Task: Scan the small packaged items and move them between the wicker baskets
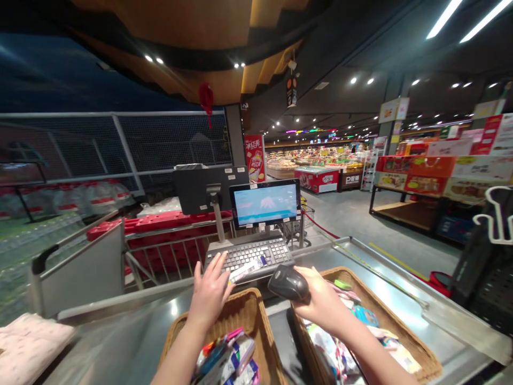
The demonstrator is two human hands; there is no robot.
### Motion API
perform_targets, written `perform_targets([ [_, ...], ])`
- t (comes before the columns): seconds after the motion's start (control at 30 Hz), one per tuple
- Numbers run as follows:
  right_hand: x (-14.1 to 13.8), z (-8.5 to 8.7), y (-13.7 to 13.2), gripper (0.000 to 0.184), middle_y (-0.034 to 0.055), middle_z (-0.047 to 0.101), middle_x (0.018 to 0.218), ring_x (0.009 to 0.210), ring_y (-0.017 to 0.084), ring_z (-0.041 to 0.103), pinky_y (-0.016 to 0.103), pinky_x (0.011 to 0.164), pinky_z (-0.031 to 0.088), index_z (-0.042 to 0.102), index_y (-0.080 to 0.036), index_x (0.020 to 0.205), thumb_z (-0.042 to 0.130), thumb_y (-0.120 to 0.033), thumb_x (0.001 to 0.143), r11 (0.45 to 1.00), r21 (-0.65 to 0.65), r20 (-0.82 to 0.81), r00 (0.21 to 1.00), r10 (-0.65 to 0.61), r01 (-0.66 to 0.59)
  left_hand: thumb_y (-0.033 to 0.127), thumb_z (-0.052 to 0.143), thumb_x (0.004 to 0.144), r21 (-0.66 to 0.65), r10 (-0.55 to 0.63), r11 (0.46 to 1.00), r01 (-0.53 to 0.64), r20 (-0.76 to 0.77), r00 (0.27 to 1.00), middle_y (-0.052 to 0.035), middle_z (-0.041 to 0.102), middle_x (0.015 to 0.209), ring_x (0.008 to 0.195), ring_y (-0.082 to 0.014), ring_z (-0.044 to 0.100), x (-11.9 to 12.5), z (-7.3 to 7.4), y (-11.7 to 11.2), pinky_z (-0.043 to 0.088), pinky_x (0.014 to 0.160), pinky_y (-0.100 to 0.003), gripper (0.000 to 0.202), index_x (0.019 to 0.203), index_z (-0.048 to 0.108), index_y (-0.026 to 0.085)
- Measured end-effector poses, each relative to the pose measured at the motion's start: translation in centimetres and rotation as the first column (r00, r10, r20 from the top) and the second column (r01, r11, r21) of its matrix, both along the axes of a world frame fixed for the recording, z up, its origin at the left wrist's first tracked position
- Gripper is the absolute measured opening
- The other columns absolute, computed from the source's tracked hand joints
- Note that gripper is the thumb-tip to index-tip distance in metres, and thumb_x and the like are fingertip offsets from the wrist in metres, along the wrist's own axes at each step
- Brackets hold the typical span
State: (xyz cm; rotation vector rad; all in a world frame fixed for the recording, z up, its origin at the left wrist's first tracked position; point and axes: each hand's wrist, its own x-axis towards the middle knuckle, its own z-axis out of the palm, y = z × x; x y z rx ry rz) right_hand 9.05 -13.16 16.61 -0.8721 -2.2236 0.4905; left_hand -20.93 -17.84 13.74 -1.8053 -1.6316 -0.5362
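My left hand (210,289) reaches over the front left of the keyboard (256,255). A slim white package (245,271) with a dark blue end extends from between its thumb and fingers, over the keyboard's front edge. My right hand (320,297) is closed around a black handheld barcode scanner (287,283), its head toward the package. Below my left arm a wicker basket (260,321) holds several small colourful packages (236,358). Under my right forearm, a second wicker basket (417,342) contains more packaged goods (364,316).
Behind the keyboard stands a lit screen (266,203), with a dark monitor back (200,190) to its left. The metal counter (136,331) carries a folded pale pink cloth-like item (34,345) at left. Metal railings (172,256) and stacked gift boxes (433,174) stand beyond.
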Motion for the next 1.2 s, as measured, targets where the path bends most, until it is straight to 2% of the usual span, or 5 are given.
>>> perform_targets([
  [0.47, -4.9, -1.9, -1.9, 0.028, 0.0031, 0.067, 0.094, 0.092, 0.023, 0.058, 0.034, 0.087, 0.042, 0.062, -0.021, 0.085, 0.056, -0.008, 0.061, 0.992, -0.026, 0.093, 0.988, 0.127, -0.126, 0.019, 0.059, 0.083, -0.265, 0.128, 0.956, -0.123, -0.002, 0.992, -0.0148, 0.042, 0.151, 0.14, -0.0335, 0.04, -5.2, -7.0, -6.2, 0.019, 0.113, -0.069, 0.01, 0.089, 0.067, 0.021],
  [0.63, -6.6, -2.5, -3.0, 0.018, 0.0021, 0.064, 0.086, 0.085, 0.022, 0.058, 0.031, 0.079, 0.042, 0.057, -0.021, 0.074, 0.055, -0.01, 0.06, 0.985, -0.075, 0.139, 0.977, 0.161, -0.152, 0.02, 0.06, 0.081, -0.428, 0.175, 0.894, -0.135, 0.056, 0.983, -0.0157, 0.044, 0.15, 0.14, -0.0333, 0.04, -5.8, -9.3, -7.7, 0.016, 0.115, -0.067, 0.007, 0.078, 0.067, 0.019],
  [0.83, -8.2, -3.6, -4.0, 0.02, 0.0034, 0.067, 0.094, 0.095, 0.025, 0.06, 0.036, 0.089, 0.042, 0.061, -0.021, 0.081, 0.056, -0.014, 0.062, 0.973, -0.183, 0.169, 0.97, 0.174, -0.142, 0.025, 0.064, 0.078, -0.625, 0.261, 0.765, -0.154, 0.081, 0.962, -0.0172, 0.053, 0.143, 0.142, -0.0311, 0.037, -6.1, -11.4, -9.2, 0.009, 0.12, -0.06, 0.015, 0.086, 0.074, 0.018],
  [0.97, -8.1, -3.9, -4.3, 0.026, 0.0027, 0.068, 0.094, 0.097, 0.025, 0.061, 0.037, 0.091, 0.042, 0.062, -0.022, 0.086, 0.056, -0.014, 0.062, 0.968, -0.21, 0.148, 0.975, 0.168, -0.136, 0.031, 0.069, 0.073, -0.709, 0.309, 0.686, -0.163, 0.082, 0.947, -0.0204, 0.045, 0.148, 0.144, -0.0339, 0.033, -5.8, -11.8, -9.5, 0.012, 0.119, -0.061, 0.032, 0.101, 0.074, 0.016],
  [1.2, -3.9, -3.0, -4.5, 0.027, 0.002, 0.068, 0.088, 0.088, 0.023, 0.062, 0.031, 0.082, 0.046, 0.061, -0.021, 0.084, 0.055, -0.008, 0.06, 0.982, -0.183, 0.065, 0.996, 0.065, -0.052, 0.038, 0.061, 0.083, -0.636, 0.154, 0.771, -0.029, 0.143, 0.978, -0.016, 0.04, 0.153, 0.146, -0.0314, 0.03, -2.3, -8.8, -6.2, 0.016, 0.118, -0.061, 0.035, 0.113, 0.068, 0.02],
])
